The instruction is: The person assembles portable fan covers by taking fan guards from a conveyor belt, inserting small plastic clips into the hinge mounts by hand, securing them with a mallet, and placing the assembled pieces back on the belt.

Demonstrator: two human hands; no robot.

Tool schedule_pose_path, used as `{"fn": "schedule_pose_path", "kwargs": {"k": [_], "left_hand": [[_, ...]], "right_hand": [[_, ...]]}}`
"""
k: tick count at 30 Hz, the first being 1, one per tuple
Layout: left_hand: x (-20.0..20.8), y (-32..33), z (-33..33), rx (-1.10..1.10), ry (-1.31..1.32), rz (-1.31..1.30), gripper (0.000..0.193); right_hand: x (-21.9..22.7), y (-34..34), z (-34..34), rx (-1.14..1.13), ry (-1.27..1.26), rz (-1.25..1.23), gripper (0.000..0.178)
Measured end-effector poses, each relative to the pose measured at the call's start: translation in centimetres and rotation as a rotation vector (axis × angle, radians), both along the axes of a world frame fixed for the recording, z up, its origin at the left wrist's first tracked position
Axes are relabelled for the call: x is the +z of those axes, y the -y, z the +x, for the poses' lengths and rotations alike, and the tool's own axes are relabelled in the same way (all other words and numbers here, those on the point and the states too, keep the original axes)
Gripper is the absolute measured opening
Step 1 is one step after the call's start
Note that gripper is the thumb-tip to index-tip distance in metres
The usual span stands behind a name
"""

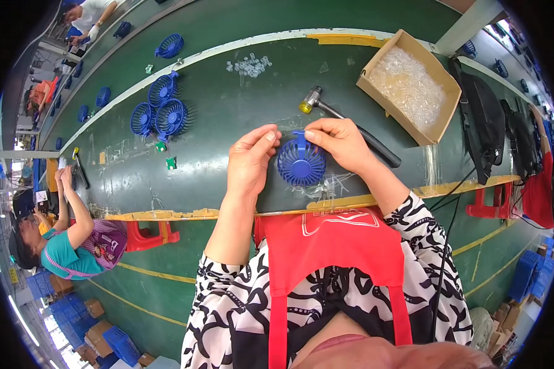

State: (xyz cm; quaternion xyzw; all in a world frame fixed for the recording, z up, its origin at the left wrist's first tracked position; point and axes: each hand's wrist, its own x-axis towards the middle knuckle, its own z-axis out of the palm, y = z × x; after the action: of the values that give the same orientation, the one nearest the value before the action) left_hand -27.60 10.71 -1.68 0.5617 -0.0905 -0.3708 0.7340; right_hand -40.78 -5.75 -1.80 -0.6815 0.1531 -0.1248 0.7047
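A round blue fan grille (301, 167) with a short stem lies on the dark green bench close to its front edge. My right hand (341, 142) is closed, thumb and finger pinching the stem at the top. Just left of the grille is my left hand (251, 158), its thumb and fingertips pressed together; whether a small part sits between them is too fine to see. Behind my right hand rests a hammer (333, 111) with a metal and yellow head and a black handle, partly hidden by that hand.
Several blue fan grilles (169, 117) and green circuit boards (171, 163) lie to the left. Small clear pieces (250, 65) are heaped at the back. A cardboard box (372, 79) of clear parts stands right, beside a black bag (483, 117). A co-worker (74, 240) sits at the left.
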Motion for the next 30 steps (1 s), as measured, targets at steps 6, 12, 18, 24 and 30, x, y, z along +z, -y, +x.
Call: {"fn": "schedule_pose_path", "kwargs": {"k": [6,12,18,24,30], "left_hand": [[0.4,-0.4,-1.7,-0.066,-0.180,-0.134,0.022],[0.5,-0.2,-2.2,-0.089,-0.194,-0.108,0.022],[0.1,-0.1,-2.2,-0.088,-0.159,-0.105,0.020],[0.1,-0.1,-2.4,-0.097,-0.026,-0.050,0.020],[-0.3,-0.1,-2.7,-0.119,0.094,-0.069,0.018]], "right_hand": [[1.6,-1.3,-0.7,0.030,-0.004,0.039,0.021],[1.2,-1.4,-1.2,0.023,0.019,0.046,0.021],[1.2,-1.2,-1.3,0.029,0.009,0.009,0.019],[1.7,-0.7,-1.3,0.040,0.046,-0.265,0.017],[0.8,0.0,-1.0,0.083,-0.037,-0.019,0.020]]}}
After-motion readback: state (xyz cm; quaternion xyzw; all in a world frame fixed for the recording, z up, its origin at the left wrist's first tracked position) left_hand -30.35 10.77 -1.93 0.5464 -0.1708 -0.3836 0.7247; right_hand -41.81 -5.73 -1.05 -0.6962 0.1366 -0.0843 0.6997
